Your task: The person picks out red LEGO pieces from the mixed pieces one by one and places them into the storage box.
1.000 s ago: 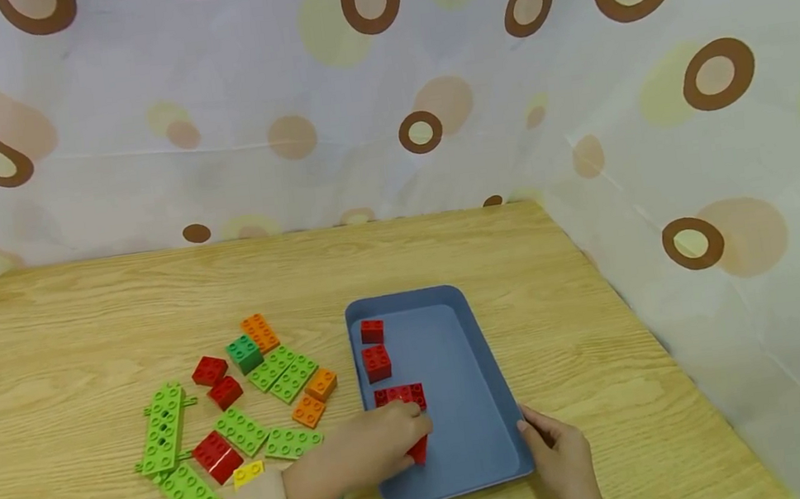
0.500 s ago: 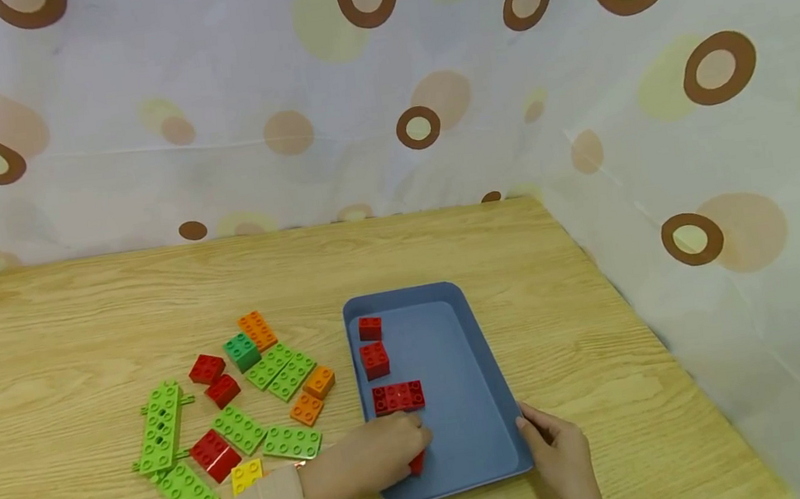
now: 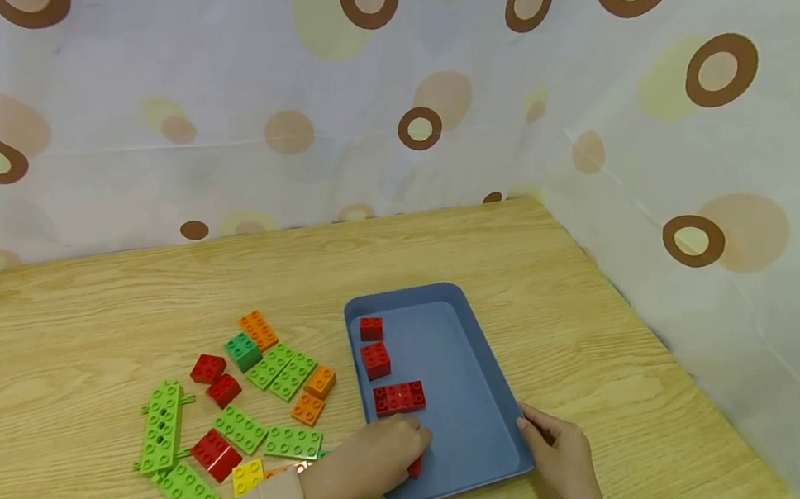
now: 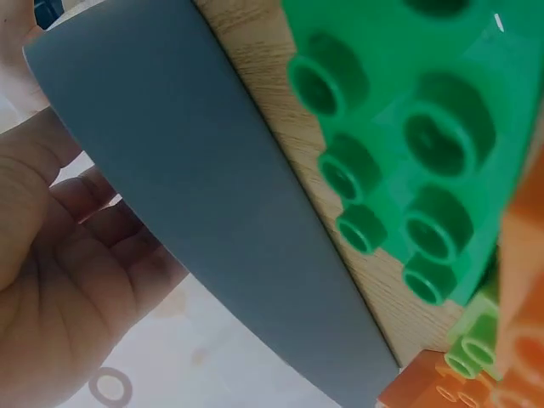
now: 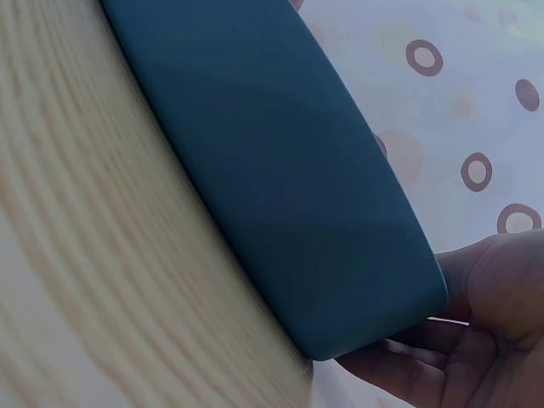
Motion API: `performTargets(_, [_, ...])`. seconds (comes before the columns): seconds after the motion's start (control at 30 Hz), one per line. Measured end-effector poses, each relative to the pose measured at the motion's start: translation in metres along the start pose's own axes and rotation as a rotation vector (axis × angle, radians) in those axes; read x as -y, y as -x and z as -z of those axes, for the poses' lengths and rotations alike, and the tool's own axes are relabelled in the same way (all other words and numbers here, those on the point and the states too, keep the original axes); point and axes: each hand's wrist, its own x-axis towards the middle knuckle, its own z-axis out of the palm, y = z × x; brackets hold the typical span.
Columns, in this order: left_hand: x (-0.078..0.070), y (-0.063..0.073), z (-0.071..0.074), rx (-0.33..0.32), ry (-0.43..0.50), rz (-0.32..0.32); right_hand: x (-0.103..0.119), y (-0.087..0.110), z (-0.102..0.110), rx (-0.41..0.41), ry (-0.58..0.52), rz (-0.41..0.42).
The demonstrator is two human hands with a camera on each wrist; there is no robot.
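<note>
Inside the blue-grey tray [image 3: 464,408], my left hand [image 3: 373,457] curls its fingers over a red toy brick [image 3: 415,467], most of it hidden beneath them. Just beyond the hand lies a wider red brick [image 3: 399,398]. Two smaller red bricks, a cube-like one [image 3: 376,360] and a little one [image 3: 370,328], sit farther back along the tray's left side. My right hand [image 3: 563,450] grips the tray's right wall close to its front corner, thumb at the rim. In the right wrist view, fingers reach under the tray's corner.
Left of the tray, toy bricks lie spread on the wooden table [image 3: 444,244]: lime plates [image 3: 293,443], orange bricks [image 3: 308,409], red bricks [image 3: 217,455], a yellow brick [image 3: 248,476] and a green brick [image 3: 243,351]. A green plate [image 4: 408,136] stands close to the tray's left wall.
My left hand has shifted toward the tray's front with the red brick under its fingers, uncovering the wider red brick. My right hand stays at the tray's wall.
</note>
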Motion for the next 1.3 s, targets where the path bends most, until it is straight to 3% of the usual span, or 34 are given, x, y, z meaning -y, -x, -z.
performTargets(0.17, [0.004, 0.010, 0.009, 0.004, 0.076, 0.013, -0.001, 0.001, -0.001, 0.007, 0.003, 0.001])
performTargets(0.37, [0.015, 0.039, 0.032, -0.115, 0.189, 0.064, -0.001, 0.001, -0.002, 0.002, 0.003, 0.000])
performTargets(0.53, [0.023, 0.065, 0.037, -0.165, 0.267, 0.116, -0.001, -0.001, -0.001, 0.006, 0.011, 0.013])
performTargets(0.97, [0.034, 0.128, 0.002, -0.087, 0.336, 0.312, 0.000, -0.001, 0.000, 0.000, 0.031, 0.023])
performTargets(1.13, [0.038, 0.145, -0.013, -0.098, 0.319, 0.311, 0.001, -0.001, 0.000, -0.009, 0.038, 0.031])
performTargets(1.3, [0.041, 0.156, -0.024, -0.063, 0.376, 0.332, 0.001, 0.000, 0.000, -0.007, 0.055, 0.036])
